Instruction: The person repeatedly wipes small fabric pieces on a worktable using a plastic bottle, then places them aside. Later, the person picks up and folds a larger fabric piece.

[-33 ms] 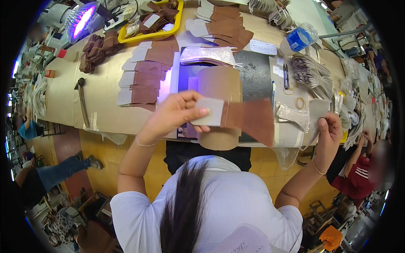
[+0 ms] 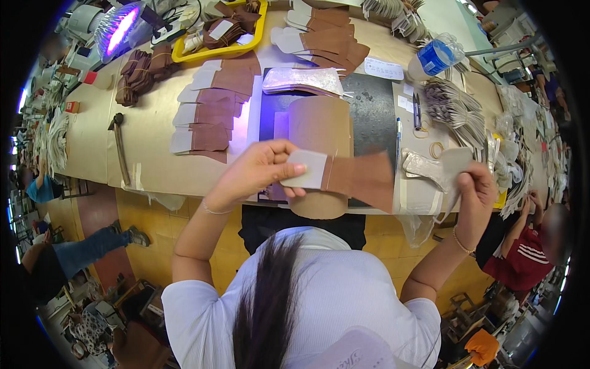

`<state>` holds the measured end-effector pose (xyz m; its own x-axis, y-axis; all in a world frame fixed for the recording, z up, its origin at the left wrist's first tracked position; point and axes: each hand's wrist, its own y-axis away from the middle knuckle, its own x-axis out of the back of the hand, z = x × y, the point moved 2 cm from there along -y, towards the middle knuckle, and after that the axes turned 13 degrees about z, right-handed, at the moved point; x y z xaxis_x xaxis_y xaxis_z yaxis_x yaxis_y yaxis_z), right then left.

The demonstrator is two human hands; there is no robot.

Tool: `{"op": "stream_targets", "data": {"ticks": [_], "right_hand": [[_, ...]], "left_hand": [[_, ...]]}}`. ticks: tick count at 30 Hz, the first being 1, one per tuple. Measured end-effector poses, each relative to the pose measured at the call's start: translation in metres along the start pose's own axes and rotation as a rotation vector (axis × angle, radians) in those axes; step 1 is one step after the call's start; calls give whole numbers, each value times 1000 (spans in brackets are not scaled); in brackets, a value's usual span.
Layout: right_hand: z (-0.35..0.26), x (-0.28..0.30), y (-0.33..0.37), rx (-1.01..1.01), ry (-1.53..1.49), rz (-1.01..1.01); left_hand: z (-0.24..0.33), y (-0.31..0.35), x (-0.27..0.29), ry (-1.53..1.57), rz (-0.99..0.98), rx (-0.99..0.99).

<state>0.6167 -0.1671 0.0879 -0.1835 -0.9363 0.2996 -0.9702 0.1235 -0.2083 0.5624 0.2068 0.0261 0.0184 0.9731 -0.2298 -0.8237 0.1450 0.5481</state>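
Observation:
My left hand [image 2: 263, 171] pinches the pale grey end of a two-tone piece, thumb on top. Its brown leather-like part [image 2: 362, 178] stretches to the right, slightly blurred, over the front of an upright tan cylinder form [image 2: 319, 123]. In my right hand [image 2: 476, 190] is a thin light grey piece [image 2: 453, 165], gripped between thumb and fingers and held upright at the table's right front. A shiny metal template [image 2: 424, 166] lies just left of that hand. Behind the cylinder rests a stack of silvery templates [image 2: 304, 81].
Overlapping brown-and-grey pieces [image 2: 212, 111] lie left of the cylinder, with more [image 2: 319, 43] at the back. A hammer [image 2: 120, 147], a yellow tray [image 2: 178, 52], a lit lamp [image 2: 120, 31], a plastic bottle [image 2: 436, 56] and grey bundles [image 2: 455, 107] surround the work spot. Co-workers sit at both sides.
My right hand has shifted slightly left with the light grey piece. The brown part in my left hand has moved a little, its lower right corner rising.

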Motion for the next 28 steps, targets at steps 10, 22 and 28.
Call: {"op": "stream_targets", "data": {"ticks": [10, 22, 28], "right_hand": [[-24, -149, 8, -149, 137, -716], [-26, -172, 8, -47, 220, -745], [-31, -175, 6, -43, 286, -783]], "left_hand": [[-21, 1, 14, 158, -24, 63], [-21, 2, 12, 174, 7, 72], [-23, 2, 13, 160, -2, 112]]}}
